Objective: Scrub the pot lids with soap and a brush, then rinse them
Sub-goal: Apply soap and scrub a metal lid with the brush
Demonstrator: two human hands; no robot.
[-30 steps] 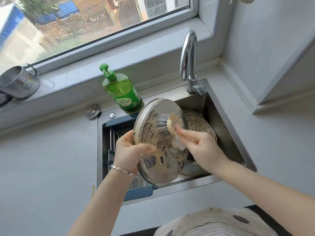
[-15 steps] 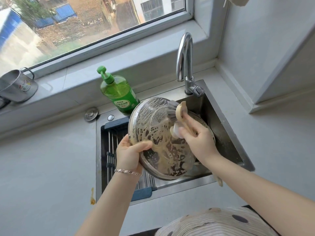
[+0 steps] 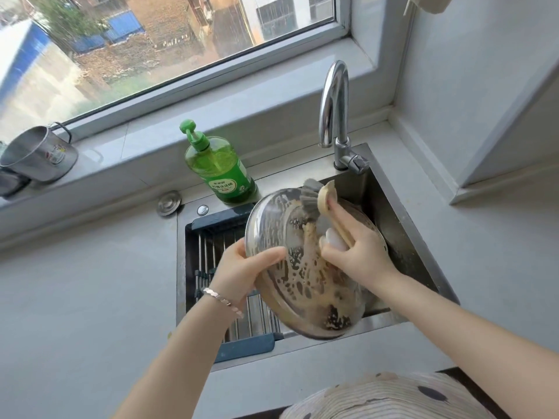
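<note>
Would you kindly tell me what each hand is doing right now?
Left hand: holding the soapy pot lid by its rim.
Right hand: holding the brush, bristles against the lid.

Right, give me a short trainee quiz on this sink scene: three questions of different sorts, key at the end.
1. True or false: the left hand grips the lid by its rim.
2. Where does the soap bottle stand relative to the sink? A inside it; B on the ledge behind it; C on the windowsill above it.
3. Fill in: the right hand holds the ____ against the lid's far edge.

Key: 1 true; 2 B; 3 brush.
</note>
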